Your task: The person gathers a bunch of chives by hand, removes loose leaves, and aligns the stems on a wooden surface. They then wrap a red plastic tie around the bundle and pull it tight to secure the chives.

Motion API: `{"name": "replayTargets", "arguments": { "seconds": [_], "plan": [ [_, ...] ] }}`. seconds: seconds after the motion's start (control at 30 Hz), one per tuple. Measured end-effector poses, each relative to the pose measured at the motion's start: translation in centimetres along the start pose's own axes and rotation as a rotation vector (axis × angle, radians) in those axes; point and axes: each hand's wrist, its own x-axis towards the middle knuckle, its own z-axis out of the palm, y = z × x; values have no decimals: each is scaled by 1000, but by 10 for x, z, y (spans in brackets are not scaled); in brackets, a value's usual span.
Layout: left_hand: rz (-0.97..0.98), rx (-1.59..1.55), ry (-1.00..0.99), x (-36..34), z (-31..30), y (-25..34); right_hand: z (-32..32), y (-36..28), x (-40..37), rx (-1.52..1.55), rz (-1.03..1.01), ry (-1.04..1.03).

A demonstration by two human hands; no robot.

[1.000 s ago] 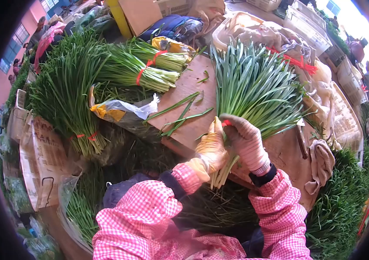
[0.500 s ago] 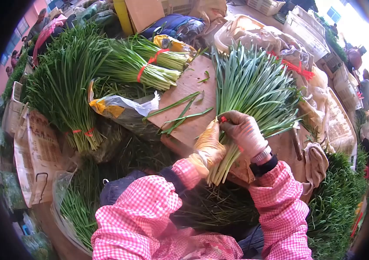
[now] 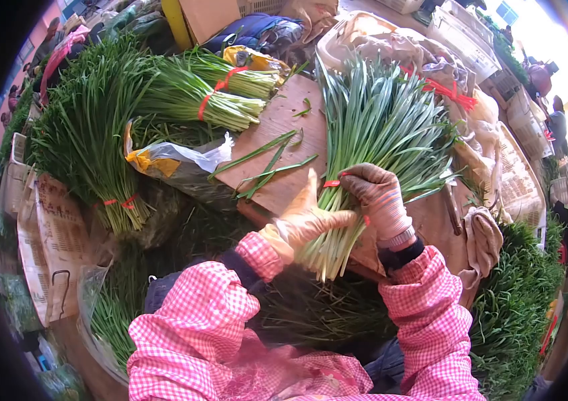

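Observation:
A large bunch of chive-like greens [image 3: 381, 123] lies on a wooden board [image 3: 300, 100], leaves pointing away and pale stem ends toward me. Around its stems runs a red tie [image 3: 331, 184]. My left hand [image 3: 297, 217], in a yellowish glove, is at the left side of the stems, finger and thumb spread apart, the thumb lying across them. In a stained, striped glove, my right hand [image 3: 379, 200] is closed in a pinch at the right end of the red tie. Its lower fingers are partly hidden.
Tied bunches of greens [image 3: 224, 107] lie at the left, with another upright bunch [image 3: 120, 207] farther left. Loose leaves [image 3: 270, 164] rest on the board. Spare red ties [image 3: 454, 93] lie on sacking at the right. A cloth [image 3: 481, 244] hangs at the board's right edge.
My left hand has come away from the red tie and its fingers have spread, moving left and down. My right hand stays at the tie, which now shows across the stems.

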Motion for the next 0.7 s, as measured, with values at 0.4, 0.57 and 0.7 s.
{"name": "replayTargets", "arguments": {
  "seconds": [0.4,0.57,0.7],
  "plan": [
    [327,918,106,36,5,-2,4,-10,-22,-357,-610,74],
    [230,1154,121,38,-5,-5,11,11,-14,211,-222,239],
    [-59,1269,215,-5,26,27,6,13,-16,-367,-579,310]
  ]
}}
